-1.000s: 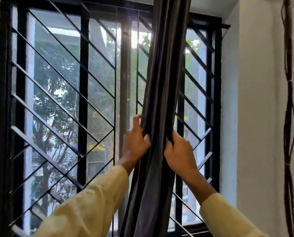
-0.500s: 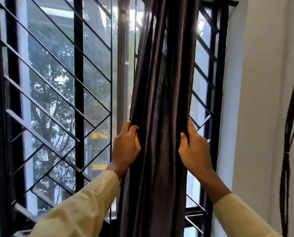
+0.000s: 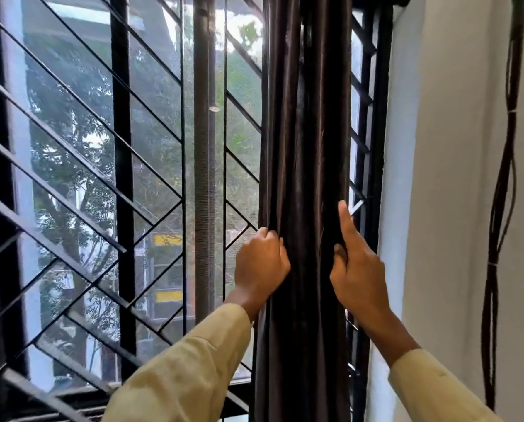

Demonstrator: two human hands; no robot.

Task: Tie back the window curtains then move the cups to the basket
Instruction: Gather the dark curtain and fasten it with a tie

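Left hand (image 3: pixel 260 263) and right hand (image 3: pixel 356 269) each grip the gathered curtain (image 3: pixel 303 147) hanging between them.

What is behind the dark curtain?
Behind the curtain stands the window's black grille, showing on both sides of it. The left hand and right hand grip the bunched cloth. The part straight behind the folds is covered.

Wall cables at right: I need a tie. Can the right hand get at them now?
Probably, once freed: the right hand grips the curtain, but only bare wall lies between it and the cables.
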